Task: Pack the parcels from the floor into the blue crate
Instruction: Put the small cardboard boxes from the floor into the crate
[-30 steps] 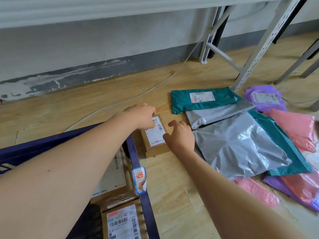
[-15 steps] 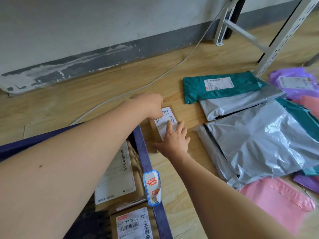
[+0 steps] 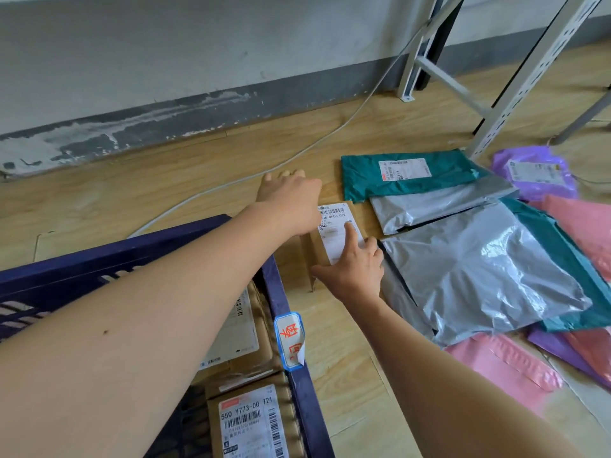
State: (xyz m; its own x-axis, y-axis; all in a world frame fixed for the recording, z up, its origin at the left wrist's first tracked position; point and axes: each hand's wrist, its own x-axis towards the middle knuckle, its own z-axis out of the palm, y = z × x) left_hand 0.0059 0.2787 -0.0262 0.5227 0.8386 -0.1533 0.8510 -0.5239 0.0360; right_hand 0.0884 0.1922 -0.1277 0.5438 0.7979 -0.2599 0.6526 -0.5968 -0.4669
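Small cardboard box (image 3: 315,249) w/ white shipping label (image 3: 331,223) sits on the wood floor (image 3: 132,193), just outside the blue crate's (image 3: 279,292) R wall, touching the edge of the big grey mailer (image 3: 479,269). R hand (image 3: 353,271) lies on it, fingers straight and flat across the label, thumb spread toward the box's near-L edge: not curled round anything. L hand (image 3: 291,201) reaches over the crate and covers the box's far-L corner; back of hand faces the cam, so can't tell if the fingers grip or just rest. Inside the crate: two labelled cartons, one (image 3: 244,328) behind the other (image 3: 251,421). Right of the box: teal mailer (image 3: 363,176), smaller grey mailer (image 3: 429,206), purple mailer (image 3: 535,170), pink mailers (image 3: 502,365). White cable (image 3: 297,155) runs along the floor behind.
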